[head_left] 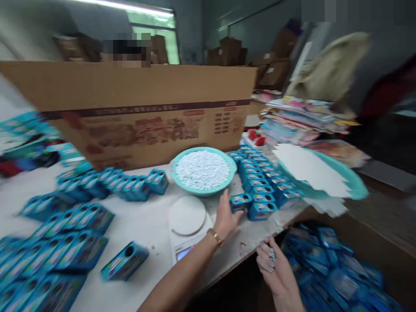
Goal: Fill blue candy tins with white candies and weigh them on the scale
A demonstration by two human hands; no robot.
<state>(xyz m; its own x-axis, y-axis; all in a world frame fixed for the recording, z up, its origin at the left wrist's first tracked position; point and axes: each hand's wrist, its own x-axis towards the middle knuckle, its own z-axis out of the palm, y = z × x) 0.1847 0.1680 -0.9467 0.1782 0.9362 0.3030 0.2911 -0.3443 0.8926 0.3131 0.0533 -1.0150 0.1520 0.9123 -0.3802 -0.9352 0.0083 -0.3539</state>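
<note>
My left hand, with a gold bracelet at the wrist, is closed about the near left side of a small blue box with a round dark hole. That box stands at the near end of the rows of blue boxes. Off the table's front edge, my right hand is curled palm up around some small whitish pieces. A turquoise basin full of similar pale pieces lies beyond my left hand. Left of that hand is a white scale with a lit display.
More blue boxes stand in rows at the left, and a single one lies nearer. A large carton walls off the back, with a person behind it. White sheets cover a turquoise tray. Below right, a carton holds many blue boxes.
</note>
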